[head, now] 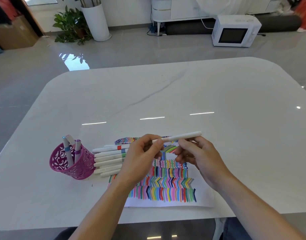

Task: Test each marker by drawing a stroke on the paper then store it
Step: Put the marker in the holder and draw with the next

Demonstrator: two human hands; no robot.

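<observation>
Hands are both closed on one white marker (183, 136), held in the air just above the paper (205, 198). Its left end is pinched by the left hand (140, 159), and its middle is gripped by the right hand (200, 158). The marker is held lying flat, its long side running left to right, the right end tipped a little up. One pink cup (76, 169) is set on the desk (200, 92) left of the paper, and three upright markers (77, 149) are kept in it. About seven loose markers (109, 158) are laid side by side between cup and paper, also running left to right.
</observation>
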